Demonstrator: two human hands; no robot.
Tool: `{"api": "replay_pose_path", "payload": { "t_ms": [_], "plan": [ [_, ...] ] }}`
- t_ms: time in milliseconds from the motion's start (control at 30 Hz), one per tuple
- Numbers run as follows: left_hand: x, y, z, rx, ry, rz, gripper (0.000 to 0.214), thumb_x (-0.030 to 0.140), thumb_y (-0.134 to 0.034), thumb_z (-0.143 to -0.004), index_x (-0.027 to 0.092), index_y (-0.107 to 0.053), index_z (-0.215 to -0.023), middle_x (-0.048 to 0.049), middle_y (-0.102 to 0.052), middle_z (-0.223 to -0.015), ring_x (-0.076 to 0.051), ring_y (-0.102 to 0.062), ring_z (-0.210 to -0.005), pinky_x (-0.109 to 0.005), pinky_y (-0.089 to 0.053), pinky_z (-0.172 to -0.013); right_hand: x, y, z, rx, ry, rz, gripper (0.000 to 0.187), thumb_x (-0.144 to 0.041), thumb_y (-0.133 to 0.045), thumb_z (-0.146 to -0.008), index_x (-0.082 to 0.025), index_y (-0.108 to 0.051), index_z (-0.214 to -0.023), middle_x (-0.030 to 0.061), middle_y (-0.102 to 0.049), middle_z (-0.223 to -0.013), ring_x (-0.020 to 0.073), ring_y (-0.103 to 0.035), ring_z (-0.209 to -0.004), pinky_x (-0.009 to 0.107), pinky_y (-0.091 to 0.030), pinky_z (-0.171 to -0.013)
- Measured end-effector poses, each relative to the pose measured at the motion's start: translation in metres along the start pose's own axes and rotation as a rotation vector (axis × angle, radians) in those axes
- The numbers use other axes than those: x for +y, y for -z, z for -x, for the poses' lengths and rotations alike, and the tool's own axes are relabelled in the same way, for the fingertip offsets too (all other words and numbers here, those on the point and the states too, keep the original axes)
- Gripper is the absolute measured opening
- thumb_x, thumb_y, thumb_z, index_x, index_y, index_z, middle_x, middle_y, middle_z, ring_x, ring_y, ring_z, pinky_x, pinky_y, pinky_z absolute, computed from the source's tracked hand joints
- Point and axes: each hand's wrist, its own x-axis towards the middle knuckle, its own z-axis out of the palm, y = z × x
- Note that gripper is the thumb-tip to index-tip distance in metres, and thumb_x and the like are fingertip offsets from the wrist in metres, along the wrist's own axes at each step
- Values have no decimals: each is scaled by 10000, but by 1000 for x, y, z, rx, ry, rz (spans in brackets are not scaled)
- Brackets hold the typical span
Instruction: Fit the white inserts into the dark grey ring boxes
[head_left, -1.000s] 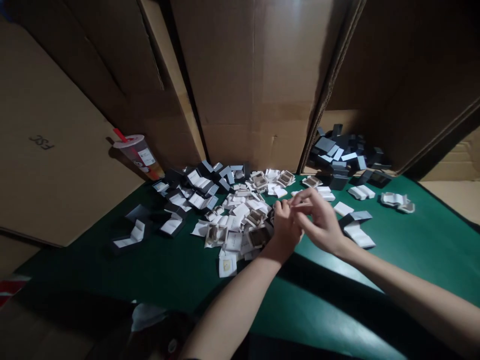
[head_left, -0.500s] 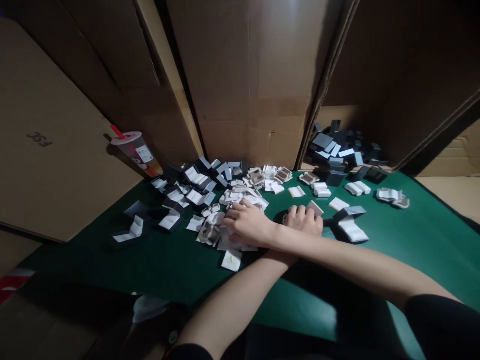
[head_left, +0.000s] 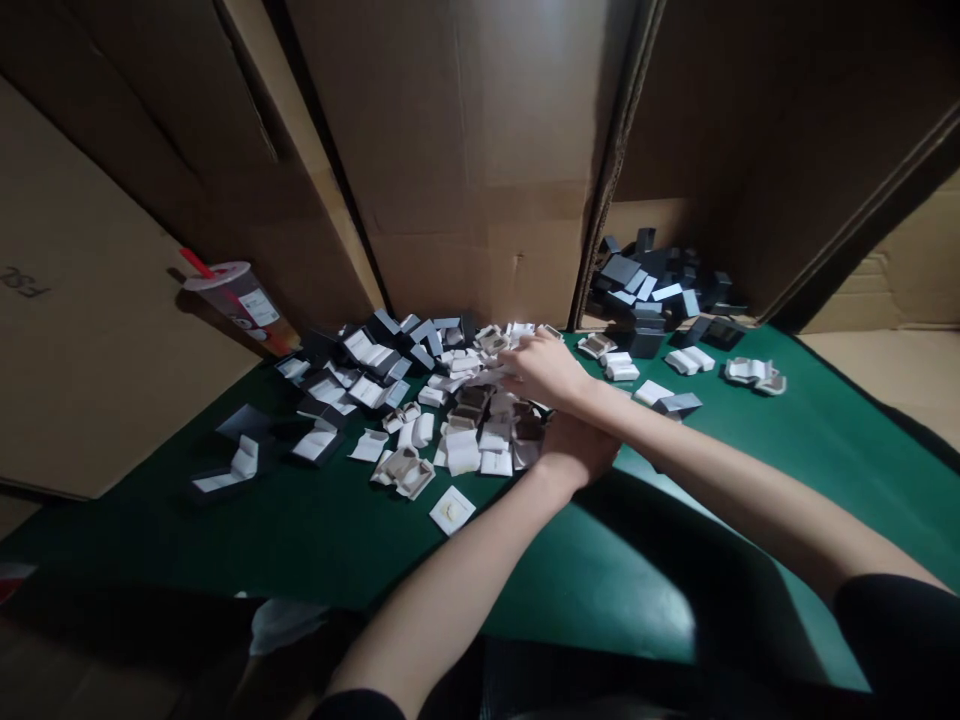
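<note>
A heap of small white folded card pieces, some with brown insets, lies in the middle of a green mat. My right hand reaches across to the far side of this heap, fingers stretched over the pieces and touching them. My left hand sits just under my right forearm at the heap's right edge; its fingers are hidden. The two arms cross. Left of the heap lie dark grey box parts with white linings. One white square piece lies alone nearer me.
Tall cardboard sheets wall in the back and left. A plastic drink cup with a red straw leans at the back left. More dark boxes are piled at the back right, with loose white pieces beside them.
My right hand has moved from the near middle of the heap to its far side. My left hand has slipped further under the right forearm. The view has shifted a little right and down.
</note>
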Motion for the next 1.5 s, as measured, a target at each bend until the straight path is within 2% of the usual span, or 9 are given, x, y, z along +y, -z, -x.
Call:
{"api": "replay_pose_path", "payload": {
  "t_ms": [200, 333, 433, 567, 767, 933, 1067, 1200, 1500],
  "plan": [
    [-16, 2, -3, 37, -200, -22, 237, 240, -438, -904, 183, -641, -1014, -82, -639, -1048, -249, -552, -1047, -388, -406, -913, 38, 24, 27, 256, -234, -308, 249, -318, -565, -816, -136, -659, -957, 71, -691, -792, 173, -609, -685, 253, -383, -606],
    [-29, 15, -9, 227, -89, -37, 260, 215, -406, -917, 195, -606, -1081, -86, -584, -1164, -252, -500, -1095, -398, -389, -917, 46, 50, 72, 458, -264, -541, 230, -366, -620, -788, -166, -666, -892, 26, -665, -731, 140, -568, -616, 236, -395, -548],
    [-34, 22, -11, 315, 9, -2, 230, 198, -416, -903, 189, -624, -1001, -76, -611, -981, -218, -538, -941, -339, -428, -801, 43, 57, 115, 449, -217, -528, 206, -333, -662, -755, -207, -665, -917, 25, -686, -781, 156, -597, -643, 267, -453, -588],
    [-22, 23, -6, 287, -49, 77, 242, 167, -393, -897, 174, -630, -943, -50, -600, -823, -179, -550, -809, -283, -436, -699, 49, 40, 166, 504, -253, -478, 204, -272, -710, -704, -252, -666, -902, 21, -701, -824, 181, -634, -672, 309, -501, -613],
    [12, 16, 3, 134, -364, 126, 240, 149, -431, -874, 179, -605, -1036, -77, -595, -1024, -210, -541, -969, -313, -464, -775, 94, 8, 205, 962, -809, -803, 281, -313, -720, -710, -245, -574, -941, 3, -617, -785, 146, -606, -592, 283, -495, -566],
    [20, 10, 3, 88, -388, 218, 399, 119, -448, -865, 222, -488, -1248, -110, -407, -1360, -257, -397, -1257, -410, -430, -976, 119, -7, 212, 742, -927, -870, 278, -394, -718, -697, -192, -576, -826, -15, -614, -628, 142, -582, -541, 258, -457, -530],
    [17, 8, 1, 116, -280, 336, 428, 149, -472, -876, 268, -465, -1287, -117, -290, -1404, -289, -282, -1351, -463, -378, -1048, 108, -13, 207, 472, -887, -880, 301, -463, -654, -746, -165, -617, -760, -17, -591, -613, 104, -500, -522, 213, -366, -486],
    [16, 10, -1, -38, -192, 463, 617, 244, -594, -841, 353, -319, -1383, -82, -108, -1505, -333, -174, -1401, -497, -377, -1054, 93, -9, 201, 359, -835, -1010, 371, -525, -630, -747, -154, -629, -744, 17, -619, -706, 119, -529, -606, 225, -395, -547],
    [8, 2, -7, -19, -14, 770, 622, 375, -708, -759, 262, -350, -1256, -120, -325, -1404, -286, -316, -1345, -477, -374, -1060, 90, 3, 197, 335, -961, -1240, 350, -505, -670, -694, -166, -591, -654, -33, -533, -562, 77, -426, -480, 203, -313, -446]
  ]
}}
